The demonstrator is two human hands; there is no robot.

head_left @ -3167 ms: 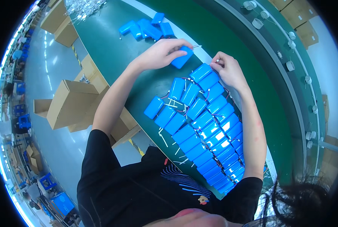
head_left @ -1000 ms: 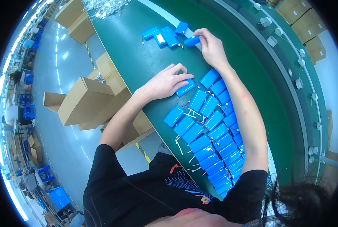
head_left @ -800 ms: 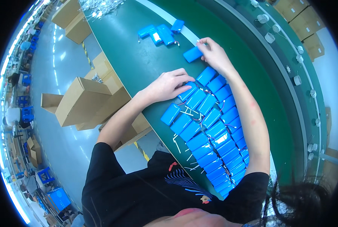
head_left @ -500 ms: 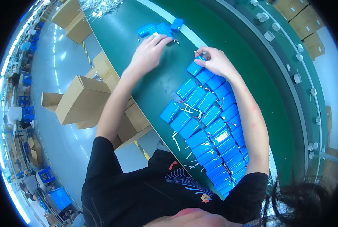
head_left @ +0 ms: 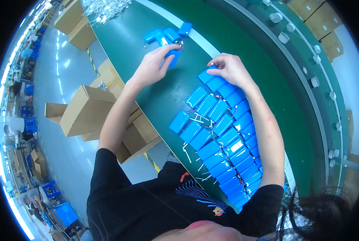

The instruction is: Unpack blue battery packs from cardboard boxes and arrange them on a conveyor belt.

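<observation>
My left hand (head_left: 154, 66) has its thumb and fingers closed around a blue battery pack (head_left: 174, 57), a little apart from the big group. Just beyond it lie several more blue packs (head_left: 162, 39) with short wires and small connectors. My right hand (head_left: 230, 69) pinches the end of a blue battery pack (head_left: 206, 76) at the far end of the laid-out rows. Its fingertips are curled at the wire end, and a small white connector shows between them. Rows of wrapped blue packs (head_left: 209, 150) stretch toward my body, partly hidden by my right forearm.
White strips (head_left: 186, 152) lie beside the packs on the green table (head_left: 155, 102). A heap of white pieces (head_left: 103, 10) sits at the far left. Open cardboard boxes (head_left: 87, 110) stand left of the table edge. A rail with white cups (head_left: 283, 37) runs along the right.
My left hand has drawn back slightly toward me, bringing a blue pack out of the far cluster. My right hand stays at the same pack, its fingers lowered a little.
</observation>
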